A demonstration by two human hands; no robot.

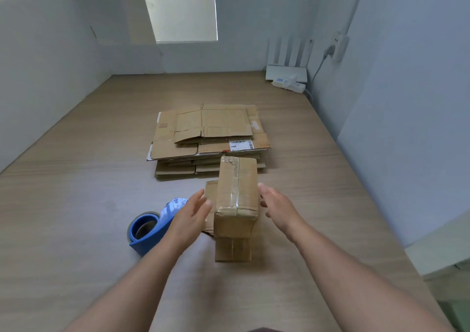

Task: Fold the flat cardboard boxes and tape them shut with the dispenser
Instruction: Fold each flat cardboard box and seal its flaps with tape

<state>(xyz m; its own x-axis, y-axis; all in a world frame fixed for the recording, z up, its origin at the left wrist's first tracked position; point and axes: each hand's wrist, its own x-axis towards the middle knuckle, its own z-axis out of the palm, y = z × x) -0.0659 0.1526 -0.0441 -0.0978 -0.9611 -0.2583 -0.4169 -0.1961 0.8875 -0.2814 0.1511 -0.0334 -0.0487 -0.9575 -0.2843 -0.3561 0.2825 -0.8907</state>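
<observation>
Cardboard box point(236, 194), seemingly light, stiff but slick along its taped seam, stands on the table point(76, 204) between the left hand point(189, 219) and right hand point(277, 207), both open-fingered and holding nothing, its bare side walls likely the surest grip.

Bare left hand point(189, 219), bare right hand point(278, 208)

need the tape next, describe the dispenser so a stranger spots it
On the wooden table, look nearer than the flat cardboard stack. The tape dispenser lies left of the taped box, partly behind the left hand; nothing else is blue.
</observation>
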